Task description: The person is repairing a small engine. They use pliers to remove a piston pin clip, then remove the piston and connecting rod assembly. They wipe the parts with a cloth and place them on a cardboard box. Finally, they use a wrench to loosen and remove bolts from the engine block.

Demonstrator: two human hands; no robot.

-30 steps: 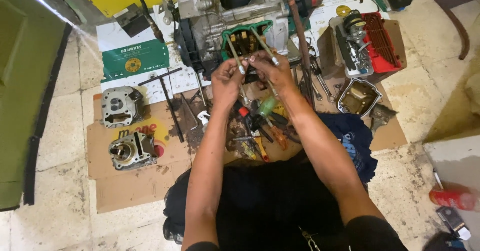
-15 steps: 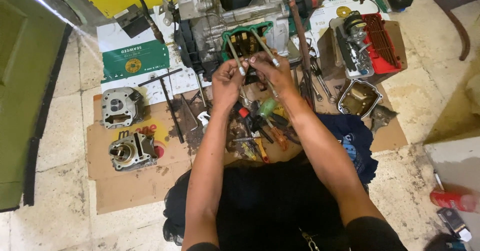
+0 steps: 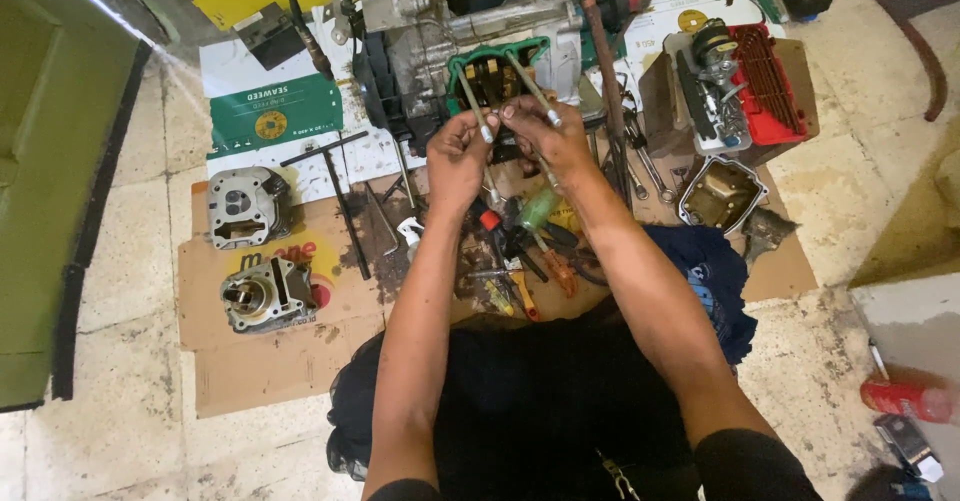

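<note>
Four long metal studs (image 3: 470, 101) are sticking out of the engine block (image 3: 440, 31), slanting toward the hands, two of them reaching the fingertips. A green gasket (image 3: 497, 54) is sitting around their base, just beyond the hands. The grey, greasy block is lying on the floor right ahead of both hands
</note>
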